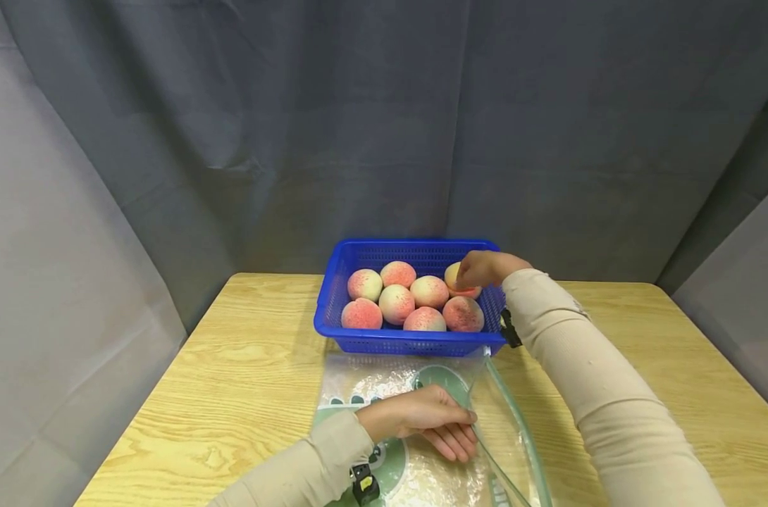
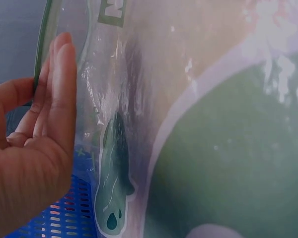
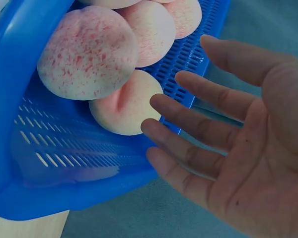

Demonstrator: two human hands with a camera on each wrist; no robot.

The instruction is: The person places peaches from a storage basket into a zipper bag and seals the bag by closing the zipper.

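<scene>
Reaching for the round, yellow-and-red peach (image 1: 452,278) in the far right corner of the blue, perforated plastic basket (image 1: 390,335), right of centre in the head view, looks like your step in hand; your right hand (image 1: 490,267) has its fingers spread and grasps nothing, though you cannot tell whether the fingertips touch. Next, that hand would need to curl round the peach and lift, while your left hand (image 1: 428,415), lower centre, keeps its thumb-and-finger pinch on the clear, green-printed plastic bag (image 1: 435,479) at its green edge (image 1: 516,412).
</scene>
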